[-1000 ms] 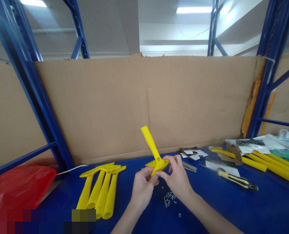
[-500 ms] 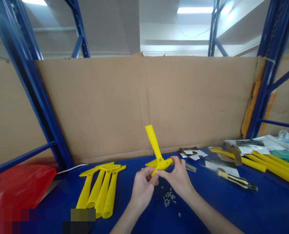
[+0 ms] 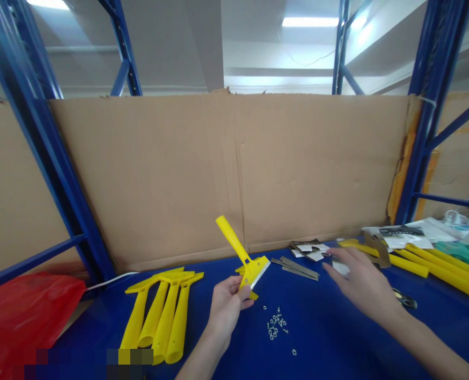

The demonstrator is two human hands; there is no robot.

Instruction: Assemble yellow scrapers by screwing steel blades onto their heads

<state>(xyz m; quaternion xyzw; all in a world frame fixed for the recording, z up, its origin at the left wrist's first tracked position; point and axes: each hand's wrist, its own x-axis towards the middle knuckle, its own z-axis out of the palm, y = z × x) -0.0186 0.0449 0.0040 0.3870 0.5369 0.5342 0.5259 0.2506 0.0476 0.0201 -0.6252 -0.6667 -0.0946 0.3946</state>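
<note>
A yellow scraper (image 3: 233, 240) is in my left hand (image 3: 227, 303), gripped at its head, with the handle pointing up and to the left. A pale strip of blade shows along the scraper's edge. My right hand (image 3: 363, 282) is off to the right, thumb and fingers apart, over a screwdriver (image 3: 405, 300). Only the end of the screwdriver's handle shows; the hand covers the rest. Between the hands, thin metal blades (image 3: 297, 268) lie on the blue table. Small nuts and screws (image 3: 276, 323) are scattered below the scraper.
Several yellow scraper handles (image 3: 174, 316) lie in a row at left, beside a red plastic bag (image 3: 32, 316). Printed cards (image 3: 307, 249) rest at the back. More yellow handles (image 3: 443, 269) lie at right. A cardboard sheet (image 3: 159, 174) stands behind, between blue rack posts (image 3: 432, 116).
My right hand has let go of the scraper and moved right, over the screwdriver. My left hand still holds the scraper, now tilted further left, its blade edge turned into view.
</note>
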